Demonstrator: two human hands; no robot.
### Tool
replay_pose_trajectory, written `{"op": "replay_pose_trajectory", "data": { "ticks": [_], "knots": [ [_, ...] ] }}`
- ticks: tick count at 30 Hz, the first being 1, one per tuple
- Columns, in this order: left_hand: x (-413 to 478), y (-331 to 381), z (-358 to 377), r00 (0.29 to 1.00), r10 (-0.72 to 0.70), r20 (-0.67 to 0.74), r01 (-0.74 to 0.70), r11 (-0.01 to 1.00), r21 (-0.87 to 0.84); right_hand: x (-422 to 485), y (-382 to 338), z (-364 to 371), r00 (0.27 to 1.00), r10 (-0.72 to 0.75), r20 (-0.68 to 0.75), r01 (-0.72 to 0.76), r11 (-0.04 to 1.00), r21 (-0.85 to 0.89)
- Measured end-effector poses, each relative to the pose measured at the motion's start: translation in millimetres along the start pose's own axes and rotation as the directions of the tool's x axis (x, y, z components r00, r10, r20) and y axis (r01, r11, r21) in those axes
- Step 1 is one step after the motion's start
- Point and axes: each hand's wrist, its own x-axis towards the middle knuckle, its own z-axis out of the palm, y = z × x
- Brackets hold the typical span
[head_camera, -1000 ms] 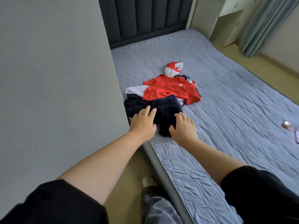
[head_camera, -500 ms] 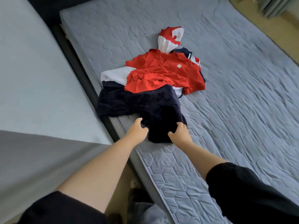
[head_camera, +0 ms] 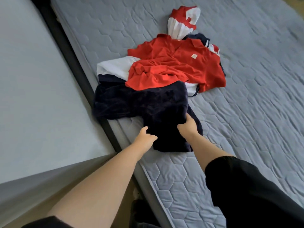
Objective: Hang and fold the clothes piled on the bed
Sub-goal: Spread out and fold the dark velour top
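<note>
2 hands are grabbing the same piece right now. The left hand [head_camera: 145, 137] is bunching the near end of the dark navy garment [head_camera: 148, 102] in curled fingers, and the right hand [head_camera: 187, 127] is clutching a fold of it a bit farther in. So both are gripping cloth, and neither is hanging loose.

Progress-wise I'm guessing this is barely starting. Nothing is showing up folded or on a hanger anywhere, and the whole pile is sitting by the left edge of the bed [head_camera: 246, 129]. Behind the navy piece the red polo [head_camera: 177, 69] is lying crumpled on top. A white garment [head_camera: 115, 66] is poking out toward the left edge, and a red-and-white hood [head_camera: 181, 22] is sticking out at the far end. I reckon at least 4 pieces are waiting.

The navy one is lying in an L: 1 limb is running across to the left edge and spilling over it, the other is pointing straight back at the person. I'm not managing to tell what kind of garment it is.
</note>
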Motion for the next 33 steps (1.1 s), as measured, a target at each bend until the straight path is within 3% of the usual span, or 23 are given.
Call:
{"op": "replay_pose_trajectory", "data": {
  "ticks": [3,6,9,12,15,19,25,28,33],
  "knots": [
    [-11,3,-12,0.999,0.039,-0.016,-0.04,0.998,-0.057,-24,-22,2,0.989,-0.096,0.113,0.098,0.995,-0.018],
    [-28,8,-27,0.991,0.125,-0.044,-0.12,0.989,0.092,-56,-34,-7,0.967,-0.203,0.152,0.217,0.973,-0.076],
    [-51,22,-35,0.97,0.243,-0.028,-0.23,0.945,0.234,-87,-49,-20,0.949,-0.297,0.106,0.306,0.948,-0.086],
    [-84,37,-36,0.95,0.311,0.002,-0.3,0.915,0.269,-118,-76,-32,0.914,-0.405,0.014,0.405,0.913,-0.038],
    [-125,48,-35,0.918,0.393,0.054,-0.387,0.858,0.338,-159,-102,-43,0.911,-0.411,0.019,0.41,0.911,0.042],
    [-189,51,-37,0.808,0.587,0.043,-0.539,0.709,0.454,-225,-125,-60,0.927,-0.374,0.038,0.368,0.923,0.109],
    [-326,-6,-50,0.674,0.722,-0.156,-0.624,0.67,0.403,-368,-136,-76,0.888,-0.458,0.033,0.426,0.847,0.317],
    [-393,-38,-54,0.684,0.697,-0.218,-0.604,0.707,0.366,-441,-139,-80,0.865,-0.501,0.018,0.453,0.797,0.4],
    [-491,-79,-43,0.695,0.652,-0.304,-0.678,0.735,0.025,-540,-129,-98,0.847,-0.53,0.044,0.431,0.733,0.526]
  ]
}}
